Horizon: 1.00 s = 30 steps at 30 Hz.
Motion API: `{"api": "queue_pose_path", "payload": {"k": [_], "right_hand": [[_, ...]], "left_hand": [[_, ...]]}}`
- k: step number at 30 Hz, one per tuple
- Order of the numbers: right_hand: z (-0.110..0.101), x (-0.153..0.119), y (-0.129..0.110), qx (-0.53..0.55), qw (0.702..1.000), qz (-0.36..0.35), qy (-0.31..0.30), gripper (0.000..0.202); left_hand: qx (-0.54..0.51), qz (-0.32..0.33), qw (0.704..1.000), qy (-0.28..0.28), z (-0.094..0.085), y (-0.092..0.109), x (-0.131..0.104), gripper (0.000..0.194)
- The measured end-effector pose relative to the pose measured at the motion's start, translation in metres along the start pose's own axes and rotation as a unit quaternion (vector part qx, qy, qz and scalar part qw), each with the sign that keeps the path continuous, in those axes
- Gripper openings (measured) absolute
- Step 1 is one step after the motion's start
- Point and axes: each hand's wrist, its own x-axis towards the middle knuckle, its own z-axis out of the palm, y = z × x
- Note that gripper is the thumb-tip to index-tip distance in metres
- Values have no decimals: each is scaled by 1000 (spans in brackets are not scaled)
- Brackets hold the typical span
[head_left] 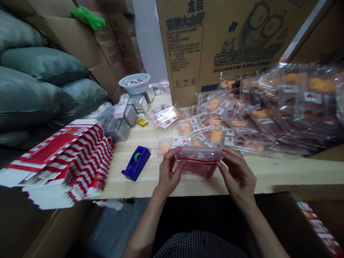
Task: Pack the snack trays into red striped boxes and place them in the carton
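A clear plastic zip bag (199, 155) with a red strip along its top is held between my two hands over the table's front edge. Its lower part shows red and white contents or print, slightly blurred. My left hand (169, 171) pinches the left end of the bag's top between thumb and fingers. At the opposite end, my right hand (239, 176) grips the top corner in the same way. Just behind the bag lie clear packets (216, 135) with orange pieces and small white-and-red labels.
A blue tape dispenser (136, 163) stands left of my hands. Further left are stacked red-and-white flat cartons (74, 155). Behind are clear plastic boxes (118, 128), a white basin (134, 84) and a yellow sachet (142, 121). A large cardboard box (185, 38) rises behind the heaped packets.
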Motion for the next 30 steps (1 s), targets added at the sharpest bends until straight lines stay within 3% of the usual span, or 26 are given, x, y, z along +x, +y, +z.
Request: {"api": "queue_pose_path", "payload": {"k": [6, 14, 20, 25, 28, 30], "right_hand": [[-8, 22, 5, -94, 990, -36, -102, 27], [-7, 43, 4, -67, 983, -42, -167, 8], [-5, 47, 2, -85, 982, -31, -166, 12], [7, 44, 8, -30, 997, 14, -74, 14], [14, 41, 12, 6, 999, 35, -39, 11], [15, 42, 12, 1, 998, 36, -54, 11]], "left_hand": [[124, 83, 985, -89, -14, 21, 26, 36], [155, 99, 974, -132, -18, 26, 40, 30], [152, 84, 983, -67, -7, 23, 41, 15], [146, 84, 986, -2, 4, 18, 45, 17], [94, 68, 993, 33, 8, 12, 42, 15], [23, 42, 997, 66, 10, 8, 40, 27]]}}
